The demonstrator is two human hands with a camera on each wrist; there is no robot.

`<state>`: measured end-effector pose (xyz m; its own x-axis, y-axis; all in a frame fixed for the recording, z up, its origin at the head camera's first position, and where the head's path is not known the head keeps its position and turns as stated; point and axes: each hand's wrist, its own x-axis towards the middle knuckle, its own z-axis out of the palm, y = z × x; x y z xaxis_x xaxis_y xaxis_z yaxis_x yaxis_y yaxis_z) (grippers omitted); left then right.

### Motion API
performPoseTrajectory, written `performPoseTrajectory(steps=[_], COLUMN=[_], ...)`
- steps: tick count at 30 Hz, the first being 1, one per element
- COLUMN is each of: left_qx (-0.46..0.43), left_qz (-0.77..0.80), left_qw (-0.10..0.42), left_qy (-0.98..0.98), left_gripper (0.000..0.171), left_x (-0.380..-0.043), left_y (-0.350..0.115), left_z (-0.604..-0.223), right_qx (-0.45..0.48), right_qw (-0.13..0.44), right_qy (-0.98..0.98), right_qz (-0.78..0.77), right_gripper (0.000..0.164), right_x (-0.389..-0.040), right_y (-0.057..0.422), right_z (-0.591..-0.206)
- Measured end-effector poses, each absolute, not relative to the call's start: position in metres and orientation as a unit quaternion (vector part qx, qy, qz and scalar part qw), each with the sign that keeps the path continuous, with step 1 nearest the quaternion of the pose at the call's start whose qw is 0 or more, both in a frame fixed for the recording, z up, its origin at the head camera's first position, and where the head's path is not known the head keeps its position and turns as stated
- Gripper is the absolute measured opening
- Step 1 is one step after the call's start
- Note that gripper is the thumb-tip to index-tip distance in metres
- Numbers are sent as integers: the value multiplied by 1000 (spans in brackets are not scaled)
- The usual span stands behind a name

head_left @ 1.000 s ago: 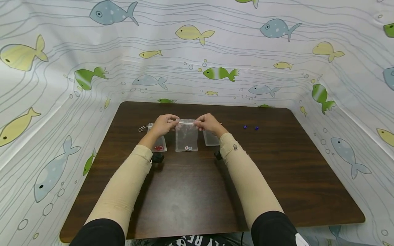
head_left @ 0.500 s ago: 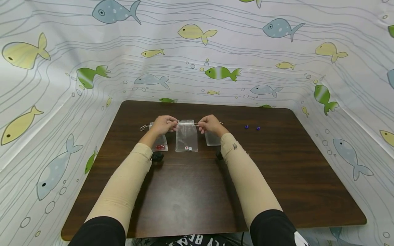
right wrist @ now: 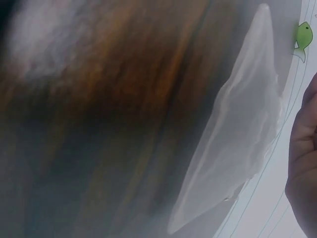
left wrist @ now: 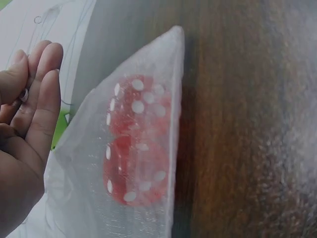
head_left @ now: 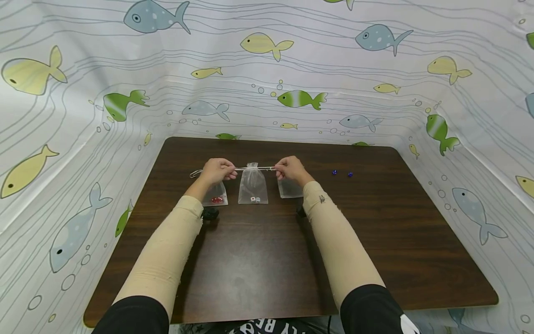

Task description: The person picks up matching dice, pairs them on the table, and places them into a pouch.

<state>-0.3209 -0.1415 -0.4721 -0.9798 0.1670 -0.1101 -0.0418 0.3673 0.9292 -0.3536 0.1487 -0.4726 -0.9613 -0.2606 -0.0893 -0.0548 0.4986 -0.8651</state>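
In the head view a sheer white drawstring pouch (head_left: 252,185) lies mid-table, its neck gathered, with two white dice (head_left: 255,199) near its bottom. My left hand (head_left: 219,170) pinches the white drawstring (head_left: 267,168) on one side of the neck. On the other side, the right hand (head_left: 292,168) pinches it too, so the cord runs taut across. Beside the left forearm a second pouch (left wrist: 74,163) holds red dice (left wrist: 136,168). A third pouch (right wrist: 237,134), with nothing visible inside, lies below the right hand; the forearm partly hides it in the head view.
Two small blue dice (head_left: 342,173) sit on the brown table (head_left: 396,232) to the right of the right hand. A white cord loop (head_left: 195,174) sticks out left of the left hand. A fish-patterned white sheet (head_left: 258,69) stands behind and around the table.
My hands moved from the pouch's top corners to its drawstring and drew apart sideways. The pouch's flat, wide top is now bunched into a narrow neck.
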Motion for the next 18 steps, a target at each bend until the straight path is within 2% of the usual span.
performPoseTrajectory(steps=[11, 18], left_qx=[-8, -19], left_qz=[626, 633], left_qw=[108, 114], left_qy=[773, 765], left_gripper=[31, 35], left_x=[-322, -323], left_y=[-145, -148], left_z=[-473, -473], right_qx=[-68, -54], right_qw=[135, 134], right_qy=[811, 797], right_qz=[-565, -587], right_gripper=[23, 26], right_x=[-353, -355], right_y=[154, 158], right_z=[-472, -473])
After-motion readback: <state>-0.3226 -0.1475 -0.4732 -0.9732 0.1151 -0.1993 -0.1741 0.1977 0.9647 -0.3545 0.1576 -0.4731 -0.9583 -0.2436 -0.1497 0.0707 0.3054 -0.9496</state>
